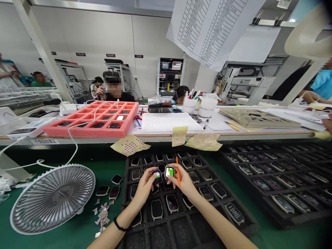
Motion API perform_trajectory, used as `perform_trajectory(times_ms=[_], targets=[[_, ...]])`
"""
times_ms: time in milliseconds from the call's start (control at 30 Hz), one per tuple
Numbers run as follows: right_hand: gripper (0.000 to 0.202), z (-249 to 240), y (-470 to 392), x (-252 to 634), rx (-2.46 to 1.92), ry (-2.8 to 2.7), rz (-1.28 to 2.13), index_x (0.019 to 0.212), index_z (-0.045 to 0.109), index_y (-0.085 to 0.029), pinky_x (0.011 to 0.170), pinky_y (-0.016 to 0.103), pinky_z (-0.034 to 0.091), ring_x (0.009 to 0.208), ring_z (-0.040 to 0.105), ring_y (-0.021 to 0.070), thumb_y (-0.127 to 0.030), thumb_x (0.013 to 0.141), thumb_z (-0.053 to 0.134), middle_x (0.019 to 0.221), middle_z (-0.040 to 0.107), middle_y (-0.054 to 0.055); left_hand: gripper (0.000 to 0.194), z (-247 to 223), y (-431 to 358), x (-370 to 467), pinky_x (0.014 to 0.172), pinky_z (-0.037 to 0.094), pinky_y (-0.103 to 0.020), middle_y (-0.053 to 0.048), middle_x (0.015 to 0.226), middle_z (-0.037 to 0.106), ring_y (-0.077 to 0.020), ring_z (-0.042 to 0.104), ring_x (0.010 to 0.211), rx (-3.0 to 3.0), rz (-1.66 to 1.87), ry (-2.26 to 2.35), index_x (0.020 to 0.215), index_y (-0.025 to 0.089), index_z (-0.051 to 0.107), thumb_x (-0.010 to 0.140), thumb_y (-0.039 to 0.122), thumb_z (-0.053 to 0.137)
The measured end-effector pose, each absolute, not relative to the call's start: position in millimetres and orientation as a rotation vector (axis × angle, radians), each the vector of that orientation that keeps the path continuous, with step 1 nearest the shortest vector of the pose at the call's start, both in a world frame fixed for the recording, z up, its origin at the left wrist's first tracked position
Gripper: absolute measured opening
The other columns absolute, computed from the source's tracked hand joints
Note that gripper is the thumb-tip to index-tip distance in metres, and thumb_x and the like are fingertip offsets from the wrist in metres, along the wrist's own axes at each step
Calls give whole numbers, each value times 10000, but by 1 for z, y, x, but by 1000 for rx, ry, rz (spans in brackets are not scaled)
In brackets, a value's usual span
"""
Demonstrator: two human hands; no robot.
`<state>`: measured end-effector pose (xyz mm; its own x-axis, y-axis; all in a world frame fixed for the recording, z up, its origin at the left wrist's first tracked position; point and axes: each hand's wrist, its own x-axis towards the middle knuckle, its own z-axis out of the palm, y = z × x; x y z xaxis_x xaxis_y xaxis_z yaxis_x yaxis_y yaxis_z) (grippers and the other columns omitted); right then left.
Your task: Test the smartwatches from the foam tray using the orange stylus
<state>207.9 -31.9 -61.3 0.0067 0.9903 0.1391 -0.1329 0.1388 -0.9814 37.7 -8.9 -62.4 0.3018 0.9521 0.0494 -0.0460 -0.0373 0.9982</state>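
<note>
My left hand [147,182] is closed on a dark-cased smartwatch [157,176] without a strap, its screen lit green and white. Close beside it, my right hand [181,179] grips a light-cased smartwatch [169,172], also lit green and white, thumb at the lower edge of its screen. An orange pen-like stick [177,172] is tucked between the fingers of that same hand. Both hands are above a black foam tray [160,230], whose compartments hold many watch bodies with dark screens, such as the watch [156,209] below my hands.
A white fan [53,199] stands at left, near loose watches [103,190] and paper scraps [103,216]. More watches fill another black tray [267,207] at right. On the shelf are a pink foam tray [90,130] and papers [166,122]. Yellow sticker sheets [180,136] hang from its edge.
</note>
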Motion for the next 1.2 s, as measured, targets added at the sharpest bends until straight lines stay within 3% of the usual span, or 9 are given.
perform_trajectory(times_ms=[133, 267, 467, 700, 900, 1033, 1200], targets=[[424, -59, -33, 208, -1015, -1175, 1170, 999, 507, -229, 352, 187, 395, 545, 608, 128, -342, 656, 729, 814, 575, -4, 451, -63, -9, 39, 396, 343, -176, -84, 1001, 593, -111, 562, 586, 1345, 1040, 911, 1078, 176, 501, 738, 459, 587], [324, -54, -36, 208, -1023, -1126, 1154, 971, 535, -211, 365, 199, 403, 504, 604, 114, -402, 736, 649, 829, 573, 0, 458, -63, -9, 39, 393, 341, -173, -88, 1003, 596, -112, 565, 590, 1351, 1040, 915, 1082, 174, 497, 735, 455, 599], [266, -50, -39, 209, -1057, -1079, 1112, 887, 554, -205, 380, 204, 385, 423, 547, 93, -445, 782, 596, 646, 527, -47, 425, -61, -9, 38, 412, 365, -194, -34, 843, 590, -102, 547, 514, 1339, 1037, 934, 1014, 165, 550, 768, 510, 519], [280, -49, -40, 210, -1051, -1064, 1136, 824, 550, -211, 367, 215, 401, 401, 478, 86, -471, 752, 622, 618, 499, -51, 412, -60, -10, 37, 434, 367, -205, 1, 686, 562, -107, 512, 490, 1370, 1015, 957, 970, 160, 588, 800, 519, 479], [271, -56, -37, 212, -1092, -1085, 1088, 822, 551, -208, 347, 198, 379, 377, 411, 50, -433, 721, 663, 649, 492, -59, 413, -64, -9, 38, 411, 354, -187, -48, 876, 596, -107, 544, 543, 1383, 1023, 909, 1063, 175, 533, 776, 472, 536], [308, -58, -35, 211, -1093, -1106, 1111, 854, 518, -208, 353, 197, 373, 358, 457, 56, -403, 691, 693, 623, 507, -73, 456, -68, -8, 40, 398, 342, -175, -90, 1020, 561, -124, 573, 622, 1376, 985, 910, 1123, 183, 465, 746, 417, 570], [377, -58, -33, 209, -1088, -1163, 1100, 903, 490, -211, 350, 181, 357, 392, 517, 73, -356, 649, 727, 653, 544, -66, 463, -68, -9, 40, 410, 355, -174, -103, 1053, 556, -148, 594, 694, 1415, 979, 927, 1149, 184, 441, 741, 344, 591]])
